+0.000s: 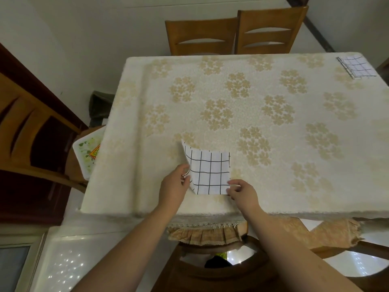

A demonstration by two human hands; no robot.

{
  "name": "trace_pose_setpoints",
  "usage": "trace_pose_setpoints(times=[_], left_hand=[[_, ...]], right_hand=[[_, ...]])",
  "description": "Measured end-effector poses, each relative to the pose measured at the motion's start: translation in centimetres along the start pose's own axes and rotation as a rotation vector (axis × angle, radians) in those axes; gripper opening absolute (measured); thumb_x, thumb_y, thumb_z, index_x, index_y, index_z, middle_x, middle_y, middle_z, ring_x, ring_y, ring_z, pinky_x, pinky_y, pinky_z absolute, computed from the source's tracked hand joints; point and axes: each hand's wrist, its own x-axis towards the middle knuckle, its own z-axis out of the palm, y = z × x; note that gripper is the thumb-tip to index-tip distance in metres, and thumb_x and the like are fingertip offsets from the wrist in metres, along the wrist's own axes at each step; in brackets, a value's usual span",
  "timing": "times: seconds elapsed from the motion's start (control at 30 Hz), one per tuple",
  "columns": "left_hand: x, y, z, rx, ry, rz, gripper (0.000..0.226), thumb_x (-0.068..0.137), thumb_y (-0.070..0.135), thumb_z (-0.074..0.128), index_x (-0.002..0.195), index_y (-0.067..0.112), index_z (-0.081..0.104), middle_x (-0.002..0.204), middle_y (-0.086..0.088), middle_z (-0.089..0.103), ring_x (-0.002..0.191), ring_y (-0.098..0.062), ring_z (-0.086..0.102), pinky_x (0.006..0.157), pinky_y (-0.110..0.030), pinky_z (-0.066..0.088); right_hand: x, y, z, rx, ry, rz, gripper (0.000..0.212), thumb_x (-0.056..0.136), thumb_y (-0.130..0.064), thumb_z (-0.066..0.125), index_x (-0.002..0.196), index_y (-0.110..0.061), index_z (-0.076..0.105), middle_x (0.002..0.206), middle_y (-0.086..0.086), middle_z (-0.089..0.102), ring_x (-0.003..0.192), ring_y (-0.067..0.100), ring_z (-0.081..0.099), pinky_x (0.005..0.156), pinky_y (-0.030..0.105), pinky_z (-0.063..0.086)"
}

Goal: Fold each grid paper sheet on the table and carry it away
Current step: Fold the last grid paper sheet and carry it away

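Head view, single frame. Table (315,197) covered in a cream cloth with pale gold flower clusters, seen from its near edge.

Item one: white paper sheet with a black grid (208,172), lying near the middle of the near edge, a little in from it. Its left side curls up off the cloth, the far-left corner lifted highest; the right part lies flat.

Left hand (175,186): thumb and fingers pinch the raised left edge of the sheet at its lower half. Right hand (242,191): fingertips pinch the near-right corner of the same sheet. Both bare forearms reach in over the near edge.

Item two: second white grid paper sheet, folded (356,67), at the far-right corner of the table, well apart from the first, nothing touching it.

Surroundings: two light wooden chairs (237,34) side by side beyond the far edge; a dark wooden chair back (210,275) below the near edge, under the arms; a white tray with green and red print (87,152) beside the left edge, lower than the tabletop; a brown wooden cabinet (27,131) further left.
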Motion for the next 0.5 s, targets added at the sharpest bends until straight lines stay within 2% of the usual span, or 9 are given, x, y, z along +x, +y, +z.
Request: trace_pose_setpoints(times=[0.13, 0.27, 0.37, 0.43, 0.5], left_hand=[[-0.4, 1.0, 1.2, 0.056, -0.042, 0.102, 0.032, 0.092, 0.021, 0.062, 0.123, 0.03, 0.061, 0.099, 0.014, 0.068, 0.074, 0.001, 0.058, 0.064, 0.0, 0.038], [-0.8, 1.8, 3.3, 0.102, -0.077, 0.18, 0.026, 0.09, 0.02, 0.064, 0.115, 0.027, 0.067, 0.096, 0.013, 0.069, 0.072, 0.0, 0.056, 0.065, -0.007, 0.042], [-0.9, 2.2, 5.1, 0.131, -0.107, 0.229, 0.018, 0.089, 0.02, 0.065, 0.106, 0.022, 0.07, 0.096, 0.008, 0.071, 0.076, -0.01, 0.063, 0.07, -0.026, 0.052], [-1.1, 2.5, 6.4, 0.164, -0.123, 0.268, 0.013, 0.087, 0.02, 0.066, 0.099, 0.021, 0.071, 0.09, 0.006, 0.071, 0.077, -0.014, 0.064, 0.068, -0.03, 0.052], [-1.2, 2.6, 7.5, 0.212, -0.144, 0.293, 0.008, 0.087, 0.023, 0.065, 0.094, 0.024, 0.07, 0.086, 0.008, 0.069, 0.078, -0.013, 0.063, 0.066, -0.029, 0.051]], right_hand=[[0.1, 0.4, 0.2, 0.059, -0.03, 0.053, 0.025, 0.083, 0.0, 0.063, 0.102, -0.017, 0.067, 0.073, 0.001, 0.062, 0.062, 0.015, 0.055, 0.055, 0.026, 0.046], [-0.1, 0.7, 0.4, 0.072, -0.036, 0.079, 0.034, 0.081, 0.003, 0.061, 0.109, -0.018, 0.062, 0.078, 0.001, 0.064, 0.064, 0.015, 0.058, 0.056, 0.026, 0.049], [-0.2, 1.1, 0.3, 0.032, -0.014, 0.052, 0.043, 0.083, -0.006, 0.064, 0.117, -0.028, 0.051, 0.087, 0.0, 0.07, 0.071, 0.013, 0.065, 0.06, 0.023, 0.05], [-0.1, 1.4, 0.2, 0.054, -0.005, 0.065, 0.037, 0.088, -0.013, 0.06, 0.121, -0.026, 0.051, 0.09, 0.002, 0.07, 0.077, 0.018, 0.066, 0.066, 0.029, 0.051], [0.1, 1.8, 0.0, 0.098, 0.007, 0.082, 0.029, 0.094, -0.021, 0.055, 0.122, -0.021, 0.054, 0.089, 0.001, 0.07, 0.081, 0.017, 0.067, 0.07, 0.03, 0.052]])
